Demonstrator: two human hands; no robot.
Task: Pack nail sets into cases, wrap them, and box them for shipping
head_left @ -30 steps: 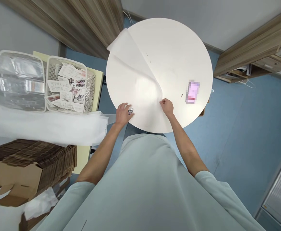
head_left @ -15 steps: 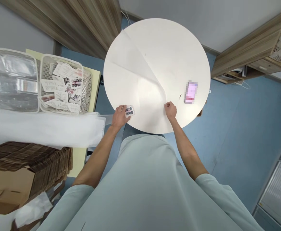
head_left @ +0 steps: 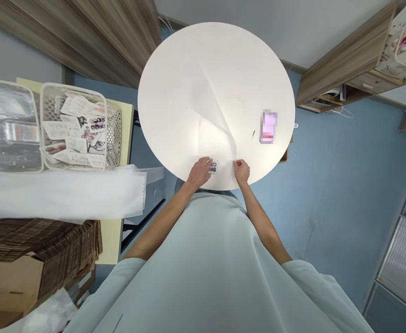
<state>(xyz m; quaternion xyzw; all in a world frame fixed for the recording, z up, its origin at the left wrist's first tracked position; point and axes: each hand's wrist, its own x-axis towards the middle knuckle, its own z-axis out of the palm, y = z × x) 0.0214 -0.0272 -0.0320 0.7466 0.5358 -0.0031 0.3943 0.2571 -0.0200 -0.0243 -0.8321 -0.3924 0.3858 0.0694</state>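
A thin translucent white sheet (head_left: 214,121) lies across the round white table (head_left: 168,92), creased and partly lifted toward me. My right hand (head_left: 241,172) pinches its near corner at the table's front. Close by on the left, my left hand (head_left: 199,173) grips a small clear pack (head_left: 213,167) with rows of dark round pieces. The pack is over the near part of the sheet, and the fingers cover its left end. What the dark pieces are is too small to make out.
A pixelated pink phone-like object (head_left: 268,126) rests on the table's right. On a side table to the left stand a basket of printed cards and packs (head_left: 74,132), a basket of clear plastic packs (head_left: 8,125) and white sheets (head_left: 60,194). Flattened cardboard boxes (head_left: 43,245) are stacked nearer.
My left hand has carried the pack rightward from the table's left edge to near my right hand. My right hand still pinches the sheet, and the sheet's far part has shifted.
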